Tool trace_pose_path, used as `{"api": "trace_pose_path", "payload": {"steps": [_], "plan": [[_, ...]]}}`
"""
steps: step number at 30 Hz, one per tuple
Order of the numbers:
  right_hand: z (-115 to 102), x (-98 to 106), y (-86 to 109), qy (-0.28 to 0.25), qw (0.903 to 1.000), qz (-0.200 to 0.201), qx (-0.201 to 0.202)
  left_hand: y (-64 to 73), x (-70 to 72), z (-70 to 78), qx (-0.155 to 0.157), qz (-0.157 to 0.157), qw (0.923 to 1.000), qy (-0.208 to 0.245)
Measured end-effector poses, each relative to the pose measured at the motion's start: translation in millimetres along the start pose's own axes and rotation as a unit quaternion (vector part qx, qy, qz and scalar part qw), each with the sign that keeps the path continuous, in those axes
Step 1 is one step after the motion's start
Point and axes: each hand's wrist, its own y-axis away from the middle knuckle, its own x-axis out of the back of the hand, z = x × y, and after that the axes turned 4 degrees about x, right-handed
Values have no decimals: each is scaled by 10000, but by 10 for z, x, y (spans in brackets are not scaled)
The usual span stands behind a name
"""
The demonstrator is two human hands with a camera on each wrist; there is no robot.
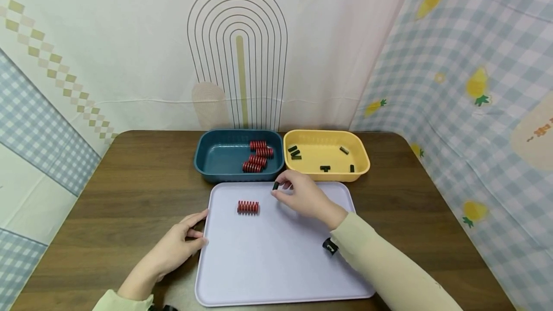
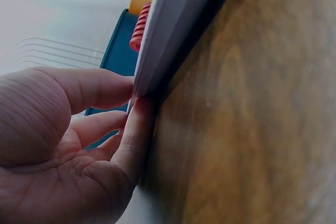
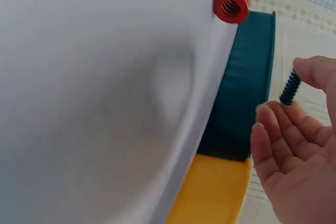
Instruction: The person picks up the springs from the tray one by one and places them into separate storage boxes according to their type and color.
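My right hand (image 1: 304, 195) pinches a small dark green spring (image 3: 290, 87) between thumb and fingertips, above the far part of a pale lilac tray (image 1: 276, 263). In the right wrist view, the remaining fingers of that hand (image 3: 299, 150) are loosely bent. A red spring (image 1: 248, 207) lies on its side on the tray, left of the right hand. At the tray's left edge is my left hand (image 1: 179, 244), with its fingertips touching the rim. The left wrist view shows this hand (image 2: 79, 135) with thumb and a finger against the tray's outer side.
Behind the tray stand a dark teal bin (image 1: 220, 155) with several red springs (image 1: 258, 161) and, on its right, a yellow bin (image 1: 341, 148) with several small dark springs (image 1: 295, 152). All rest on a brown wooden table (image 1: 129, 191). Fabric (image 1: 129, 37) hangs behind.
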Motion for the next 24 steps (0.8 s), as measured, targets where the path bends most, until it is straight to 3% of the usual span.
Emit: {"api": "trace_pose_path", "payload": {"steps": [10,24], "plan": [[97,195,-1,-81,9960,883,107,15,4,-2,2,29,10000,5],[422,350,-3,321,9848,1500,-814,22,-4,47,3,44,10000,50]]}}
